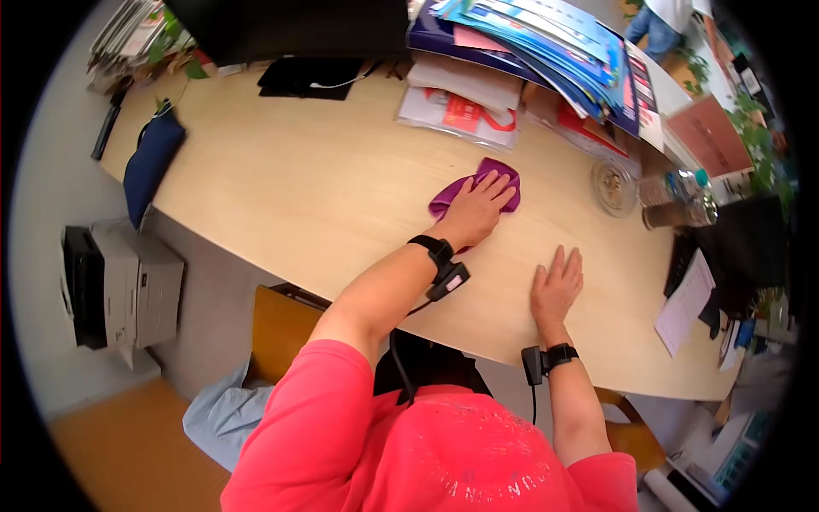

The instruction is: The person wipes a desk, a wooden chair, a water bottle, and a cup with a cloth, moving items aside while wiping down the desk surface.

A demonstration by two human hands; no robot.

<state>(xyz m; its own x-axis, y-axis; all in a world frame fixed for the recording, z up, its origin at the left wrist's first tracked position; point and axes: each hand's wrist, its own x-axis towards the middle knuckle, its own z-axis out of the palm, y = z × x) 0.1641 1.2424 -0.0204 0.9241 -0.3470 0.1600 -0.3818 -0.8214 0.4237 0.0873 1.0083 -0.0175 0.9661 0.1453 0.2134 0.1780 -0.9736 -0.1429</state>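
My left hand (478, 209) lies on a crumpled purple cloth (503, 175) on the light wooden desk (299, 179). Its fingers are stretched out over the cloth, and the palm hides part of it. Nearer the desk's front edge, my right hand (557, 286) rests on the bare wood with its fingers extended and slightly apart, holding nothing. Both wrists wear black bands with small devices and cables.
Stacked folders (546, 43) and plastic-sleeved papers (456, 115) line the back. At right stand a glass dish (613, 188), bottles (678, 186) and loose papers (685, 303). A dark blue pouch (152, 162) lies at left, with a printer (128, 286) beyond. Another person (661, 26) stands at upper right.
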